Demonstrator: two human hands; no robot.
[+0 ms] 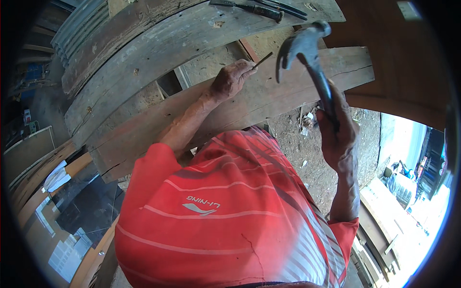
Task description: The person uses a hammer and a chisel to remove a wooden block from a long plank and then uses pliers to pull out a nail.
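My right hand (pixel 342 129) is closed around the handle of a claw hammer (pixel 309 57), raised above the right part of a worn wooden plank (pixel 273 96). The hammer's head is up and its curved claw points to the left. Over the same plank, my left hand (pixel 229 80) pinches a thin dark metal rod (pixel 263 60) between the fingertips. The rod sticks out tilted, up and to the right, towards the hammer head without touching it. Whether it is a nail or a punch I cannot tell.
A second long plank (pixel 168 50) runs beyond the near one, with a gap between them. On its far end lie a dark-handled tool (pixel 264 12) and several slim tools. A brown wooden panel (pixel 403 67) stands at the right. Boards (pixel 379 230) lie at the lower right.
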